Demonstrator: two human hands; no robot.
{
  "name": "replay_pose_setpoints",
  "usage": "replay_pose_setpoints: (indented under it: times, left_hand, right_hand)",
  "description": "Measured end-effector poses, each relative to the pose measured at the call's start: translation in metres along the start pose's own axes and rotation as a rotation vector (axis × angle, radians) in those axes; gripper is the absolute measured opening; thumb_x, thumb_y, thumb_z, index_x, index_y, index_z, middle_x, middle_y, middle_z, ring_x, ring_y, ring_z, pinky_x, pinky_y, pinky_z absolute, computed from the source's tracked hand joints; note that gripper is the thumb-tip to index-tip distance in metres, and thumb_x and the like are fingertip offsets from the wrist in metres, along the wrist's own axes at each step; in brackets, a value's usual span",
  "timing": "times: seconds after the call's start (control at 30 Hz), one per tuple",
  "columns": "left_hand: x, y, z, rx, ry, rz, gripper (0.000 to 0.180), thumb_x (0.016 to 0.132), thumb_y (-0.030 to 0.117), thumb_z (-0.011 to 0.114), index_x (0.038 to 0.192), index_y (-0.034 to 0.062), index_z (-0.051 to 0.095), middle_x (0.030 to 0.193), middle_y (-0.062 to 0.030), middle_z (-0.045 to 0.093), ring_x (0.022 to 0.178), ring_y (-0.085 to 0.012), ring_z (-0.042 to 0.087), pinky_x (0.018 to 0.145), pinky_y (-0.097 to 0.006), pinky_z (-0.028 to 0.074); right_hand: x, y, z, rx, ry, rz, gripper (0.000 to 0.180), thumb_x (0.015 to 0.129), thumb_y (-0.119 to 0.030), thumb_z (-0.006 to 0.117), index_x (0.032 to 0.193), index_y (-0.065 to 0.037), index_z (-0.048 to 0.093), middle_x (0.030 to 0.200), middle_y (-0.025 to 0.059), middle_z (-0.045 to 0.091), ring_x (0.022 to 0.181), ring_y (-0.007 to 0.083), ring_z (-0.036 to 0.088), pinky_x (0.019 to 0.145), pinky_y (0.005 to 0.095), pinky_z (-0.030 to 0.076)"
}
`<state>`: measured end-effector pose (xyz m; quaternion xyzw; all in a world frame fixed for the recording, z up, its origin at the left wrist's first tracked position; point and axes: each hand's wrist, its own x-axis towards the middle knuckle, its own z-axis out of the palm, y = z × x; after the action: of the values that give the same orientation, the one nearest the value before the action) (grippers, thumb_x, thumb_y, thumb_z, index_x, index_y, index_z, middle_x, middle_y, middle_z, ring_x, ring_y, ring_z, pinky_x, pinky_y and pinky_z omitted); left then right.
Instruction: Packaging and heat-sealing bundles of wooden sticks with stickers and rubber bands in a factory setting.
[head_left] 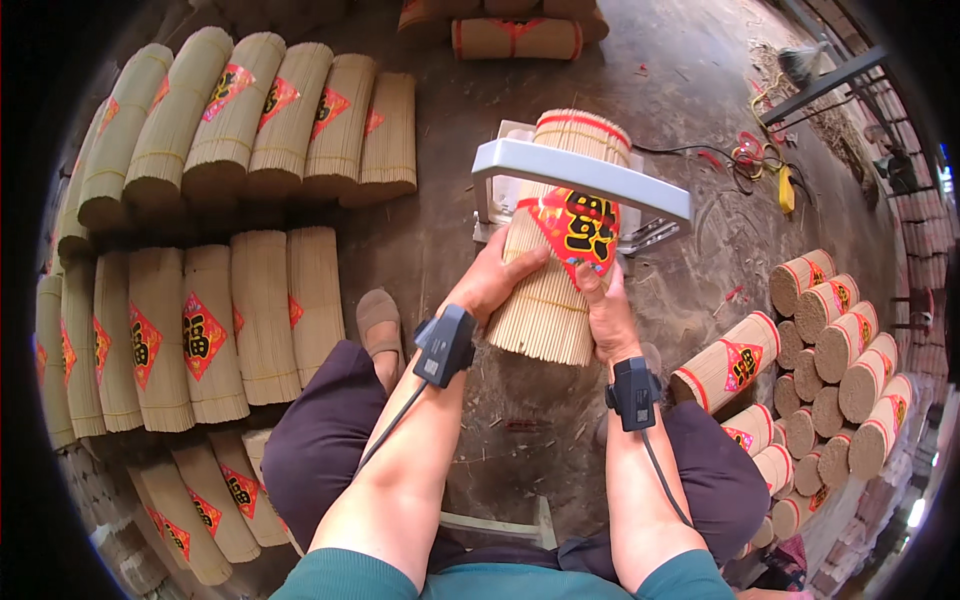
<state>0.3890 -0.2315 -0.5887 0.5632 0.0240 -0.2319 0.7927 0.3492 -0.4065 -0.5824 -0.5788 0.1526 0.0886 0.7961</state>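
Observation:
A thick round bundle of thin wooden sticks [540, 318] lies in front of me, its far part passing under the pale grey arch of a low device [580, 168]. Red tape circles its far end, and a thin yellow band goes around the near end. A red diamond label with black-and-gold lettering sits on its top. My left hand [503, 278] is closed around the bundle's left side, thumb on top. On the right side, my right hand [608, 315] grips it with the thumb at the label's near corner. The fingers under the bundle are hidden.
Rows of similar yellow-banded bundles [215, 335] stand at the left. Red-taped bundles [860, 390] are stacked at the right, with one separate bundle [728, 362] nearer me. More lie at the far edge. A cable and a yellow object [785, 190] rest on the floor beyond the device.

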Motion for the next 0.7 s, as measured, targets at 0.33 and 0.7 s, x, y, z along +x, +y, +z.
replay_pose_setpoints:
  times: [0.33, 0.7]
  left_hand:
    - [-0.121, 0.002, 0.022, -0.066, 0.015, -0.105, 0.068, 0.08, 0.025, 0.074, 0.132, -0.0031, 0.039, 0.123, -0.0113, 0.056, 0.111, -0.0186, 0.055, 0.097, -0.033, 0.043]
    - [-0.276, 0.086, 0.057, -0.25, -0.224, -0.042, 0.087, 0.076, 0.038, 0.074, 0.14, 0.0005, 0.028, 0.132, -0.0129, 0.049, 0.116, -0.0198, 0.054, 0.098, -0.034, 0.044]
  right_hand:
    - [-0.118, 0.005, 0.01, 0.023, -0.026, 0.048, 0.097, 0.077, -0.046, 0.076, 0.137, 0.009, 0.024, 0.124, 0.0141, 0.051, 0.114, 0.0208, 0.051, 0.101, 0.0336, 0.04]
    - [-0.267, -0.093, 0.014, -0.054, -0.284, 0.066, 0.097, 0.088, -0.067, 0.042, 0.148, -0.003, 0.002, 0.131, 0.0162, 0.049, 0.126, 0.0255, 0.045, 0.105, 0.0408, 0.035]
